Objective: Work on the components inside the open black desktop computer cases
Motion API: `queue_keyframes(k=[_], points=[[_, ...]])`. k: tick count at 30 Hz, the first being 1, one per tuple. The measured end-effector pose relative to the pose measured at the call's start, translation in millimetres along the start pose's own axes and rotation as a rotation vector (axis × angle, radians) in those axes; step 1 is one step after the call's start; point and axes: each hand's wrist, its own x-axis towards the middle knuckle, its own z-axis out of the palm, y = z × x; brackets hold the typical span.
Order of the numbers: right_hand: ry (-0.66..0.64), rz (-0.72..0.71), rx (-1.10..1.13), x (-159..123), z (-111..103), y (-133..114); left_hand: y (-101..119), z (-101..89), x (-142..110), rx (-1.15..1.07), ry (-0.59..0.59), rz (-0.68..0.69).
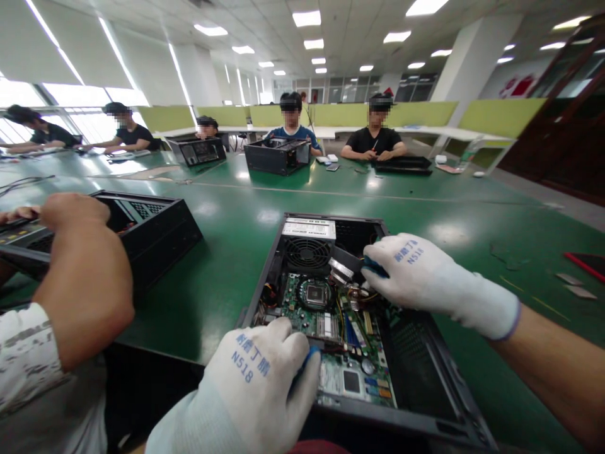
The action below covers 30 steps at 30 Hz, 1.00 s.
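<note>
An opened computer case (340, 410) lies on the table in front of me. Both my hands wear white gloves with blue palms. My right hand (401, 268) reaches in from the right, its fingers closed on a CPU cooler (343, 265) with a silvery heat sink, held tilted above the motherboard (302, 325). Left of the cooler, the CPU socket (316, 293) is uncovered. My left hand (265, 372) rests over the case's near left side, fingers curled and thumb near the board; what they pinch is hidden. A power supply (308, 246) sits at the case's far end.
Close on my left, a co-worker's bare arm (89, 265) reaches over another dark case (161, 239). Across the green table (227, 233), several people sit by more cases (278, 157). A black tray-like panel (401, 166), a bottle (470, 151) and a red-edged item (586, 265) lie around.
</note>
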Motion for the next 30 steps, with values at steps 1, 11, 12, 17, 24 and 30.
queue_keyframes(k=[1,11,12,17,24,30], points=[[-0.011,0.037,-0.005,1.4,0.1,-1.8,0.0,0.0,0.0,0.002,-0.001,-0.001],[0.065,0.308,0.084,1.6,-3.9,-1.8,0.2,-0.1,-1.3,0.001,0.008,0.008],[0.076,0.329,0.065,3.0,-1.8,-1.3,0.3,0.0,-1.6,0.001,0.014,0.01],[0.069,0.319,-0.032,19.6,17.1,-0.3,0.1,1.8,-2.2,-0.006,0.026,0.008],[-0.092,0.211,-0.071,52.6,23.5,3.5,-0.6,-0.3,-1.1,0.002,0.032,0.007],[-0.195,0.191,0.003,55.1,20.6,0.9,0.7,-1.4,0.0,0.02,0.031,0.01]])
